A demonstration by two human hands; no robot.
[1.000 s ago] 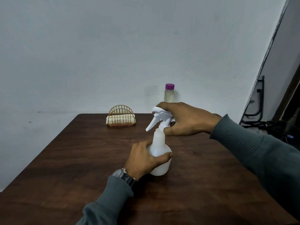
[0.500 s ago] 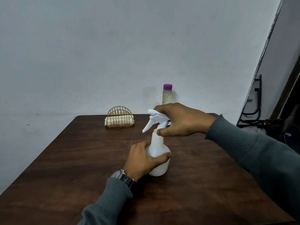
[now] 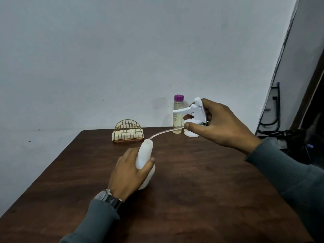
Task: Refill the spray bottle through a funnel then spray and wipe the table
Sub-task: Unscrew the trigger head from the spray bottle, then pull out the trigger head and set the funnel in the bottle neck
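A wire napkin holder (image 3: 128,131) stands at the table's (image 3: 201,181) far edge. The left hand's (image 3: 130,170) grip is wrapped round the spray bottle (image 3: 144,158), tilted on the table (neck uncapped). Its dip tube (image 3: 164,133) runs right to the trigger head (image 3: 194,113), clamped in the right hand's (image 3: 222,127) grip beside a purple-capped bottle (image 3: 178,116).

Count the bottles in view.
2. The white spray bottle, gripped by the left hand; the purple-capped clear bottle, upright at the table's far edge behind the detached spray head. None obviously hidden.
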